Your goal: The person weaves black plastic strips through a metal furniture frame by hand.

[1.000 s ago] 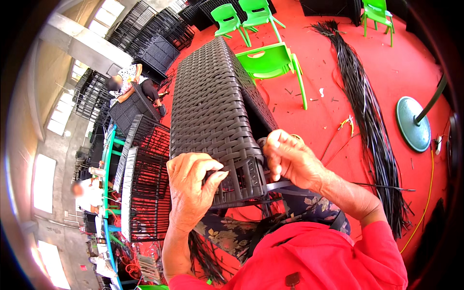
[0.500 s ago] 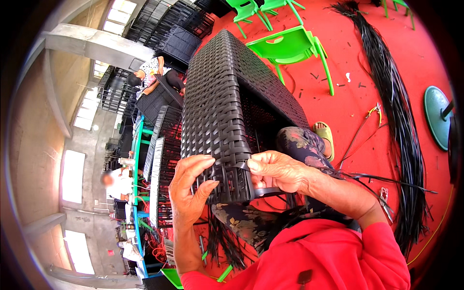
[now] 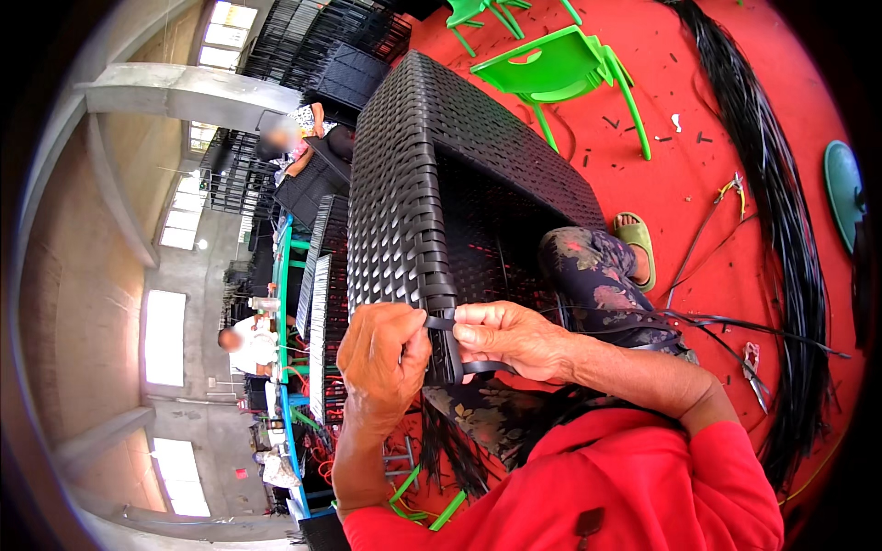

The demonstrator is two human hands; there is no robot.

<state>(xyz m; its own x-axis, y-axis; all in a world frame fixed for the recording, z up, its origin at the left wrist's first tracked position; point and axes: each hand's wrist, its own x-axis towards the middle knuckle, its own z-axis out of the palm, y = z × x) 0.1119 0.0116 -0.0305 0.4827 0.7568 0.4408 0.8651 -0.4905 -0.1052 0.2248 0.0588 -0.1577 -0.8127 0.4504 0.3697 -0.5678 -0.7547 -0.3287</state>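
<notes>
A dark woven wicker panel piece point(image 3: 390, 211), box-like with a hollow side, stands tilted in front of me. At its near corner my left hand point(image 3: 384, 354) is closed, thumb and forefinger pinching a flat black strip point(image 3: 439, 322). My right hand point(image 3: 510, 340) pinches the same strip just to the right, across the corner edge. A loop of the strip point(image 3: 487, 366) curves out beneath my right fingers. The lower end of the frame is partly hidden behind my left hand.
A long bundle of black strips point(image 3: 772, 174) lies on the red floor at right. Yellow-handled pliers point(image 3: 735, 191) and another hand tool point(image 3: 753, 372) lie nearer. Green chairs point(image 3: 551, 69) stand beyond. Two people point(image 3: 303, 138) work at far left, near stacked black frames point(image 3: 303, 41).
My left hand has gone from spread fingers beside the corner to a closed pinch on the strip. My right hand has shifted slightly down with it. The view has turned a little.
</notes>
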